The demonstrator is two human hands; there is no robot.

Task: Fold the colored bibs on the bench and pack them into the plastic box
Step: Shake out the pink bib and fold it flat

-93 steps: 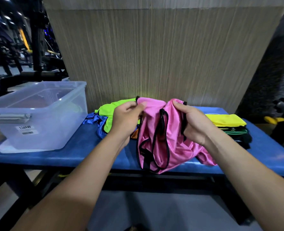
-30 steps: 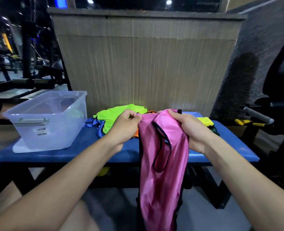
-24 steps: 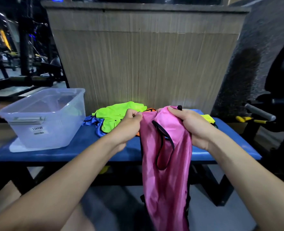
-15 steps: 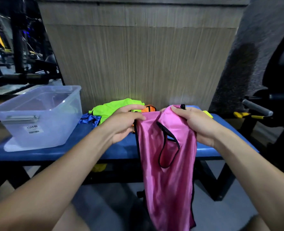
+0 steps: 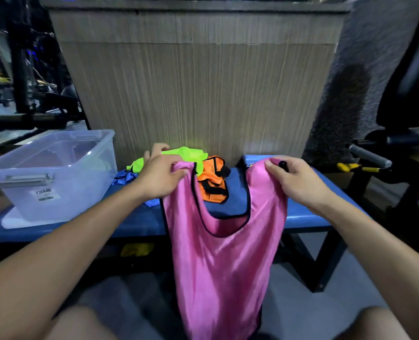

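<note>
Now the left hand (image 5: 163,179) and right hand (image 5: 295,179) have pulled apart, each grip pinching a shoulder of the pink bib (image 5: 224,261), spread open and hanging before the desk (image 5: 309,218), ready for folding.

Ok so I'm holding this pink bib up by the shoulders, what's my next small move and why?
Probably bring the two straps together to halve it lengthwise: the left hand and right hand each pinch a strap of the pink bib, which hangs open, unfolded, before the bench.
</note>
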